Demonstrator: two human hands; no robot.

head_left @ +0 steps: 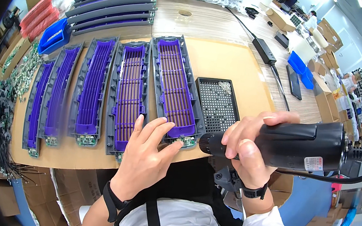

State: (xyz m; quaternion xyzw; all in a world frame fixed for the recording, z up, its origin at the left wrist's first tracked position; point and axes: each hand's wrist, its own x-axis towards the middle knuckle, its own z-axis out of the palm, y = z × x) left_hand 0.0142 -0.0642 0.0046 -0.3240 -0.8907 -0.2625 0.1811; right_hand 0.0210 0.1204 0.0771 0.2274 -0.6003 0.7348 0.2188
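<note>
My right hand point(248, 150) is wrapped round a black electric screwdriver point(299, 145), held level with its nose pointing left. That nose is close to the near end of the rightmost purple-and-grey slatted housing point(178, 83). A small green circuit board point(185, 141) sits in that end. My left hand point(145, 156) has its fingers spread over the near ends of this housing and its neighbour point(130, 88). One fingertip is at the circuit board; whether it presses on it I cannot tell. The screwdriver's tip is hidden.
A black perforated tray point(198, 88) with small screws lies right of the housings. More housings point(92, 84) stand in a row leftward, others point(113, 5) are stacked behind. Black wires point(1, 122) are heaped at left. A power adapter point(264, 51) and phone point(294, 81) lie at right.
</note>
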